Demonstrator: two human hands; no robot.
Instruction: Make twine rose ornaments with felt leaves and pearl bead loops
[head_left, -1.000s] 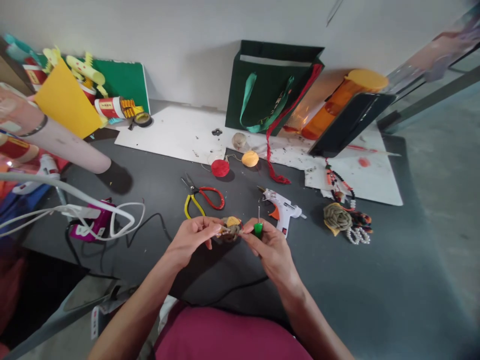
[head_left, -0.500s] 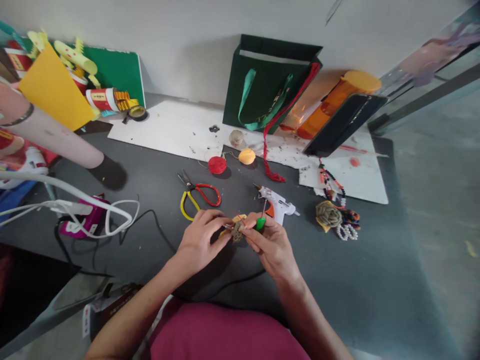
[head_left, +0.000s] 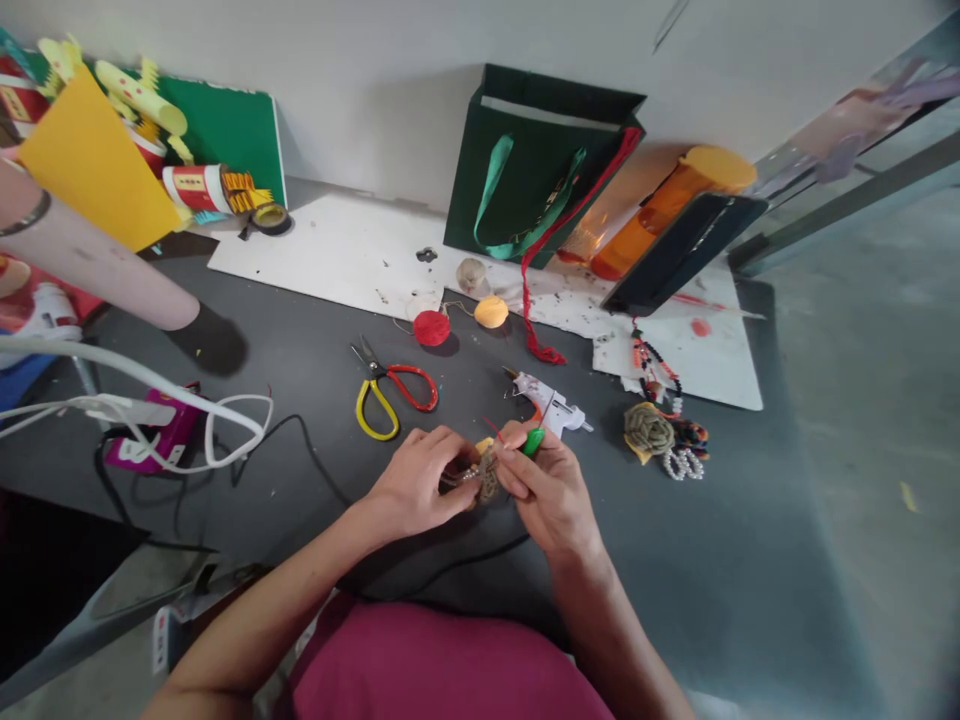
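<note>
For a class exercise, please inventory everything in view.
table: one, grey, throughout
craft piece: one, brownish, centre
tool: one, green, front centre
scissors: one, red, yellow, centre
glue gun: one, white, centre
balls: two, red, yellow, centre
bag: one, green, back
cord: one, red, by bag
boards: count unclear, white, back
container: one, orange, right
device: one, black, right
tape: one, dark, left
sheet: one, yellow, left
tube: one, pinkish, left
flower: one, olive, right
beads: many, white, right
box: one, purple, left
cables: several, white, black, left
left hand and right hand: two, bare, centre
</note>
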